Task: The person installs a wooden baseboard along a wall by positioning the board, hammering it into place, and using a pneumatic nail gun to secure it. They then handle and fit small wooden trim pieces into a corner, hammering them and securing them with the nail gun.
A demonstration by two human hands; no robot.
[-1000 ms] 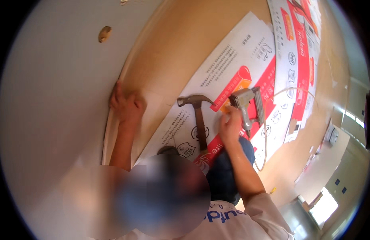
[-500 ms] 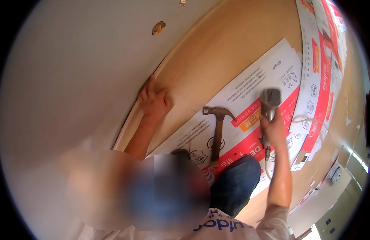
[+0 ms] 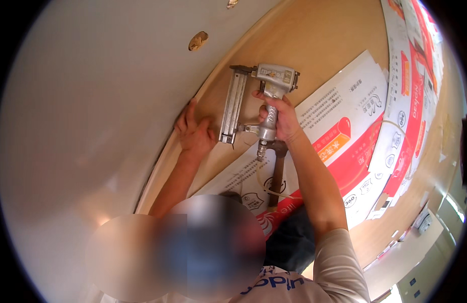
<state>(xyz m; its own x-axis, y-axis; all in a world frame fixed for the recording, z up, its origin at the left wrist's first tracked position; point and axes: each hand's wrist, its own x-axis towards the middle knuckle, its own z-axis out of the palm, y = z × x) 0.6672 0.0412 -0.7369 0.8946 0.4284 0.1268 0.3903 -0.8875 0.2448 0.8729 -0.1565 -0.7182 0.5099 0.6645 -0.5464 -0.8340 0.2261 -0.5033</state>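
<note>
My right hand (image 3: 281,118) is wrapped around the grip of a silver nail gun (image 3: 278,76). The gun's long magazine stands close beside my left hand (image 3: 197,132), and its nose points toward the wall side. With fingers apart, my left hand presses on a thin wooden strip (image 3: 161,169) that runs along the foot of the white wall (image 3: 92,111). Behind the gun and my right wrist lies a claw hammer (image 3: 277,177), its head partly hidden. A pale air hose (image 3: 263,183) hangs from the bottom of the gun's grip.
Under the hammer, red and white printed cardboard (image 3: 324,136) covers part of the light wooden floor (image 3: 314,35). More cardboard sheets (image 3: 402,91) lie to the right. The wall has a rough hole (image 3: 198,41). A pale board (image 3: 407,252) is at the lower right.
My right hand has carried the nail gun leftward from above the cardboard to beside my left hand, turning it so the magazine shows. My left hand stays on the strip.
</note>
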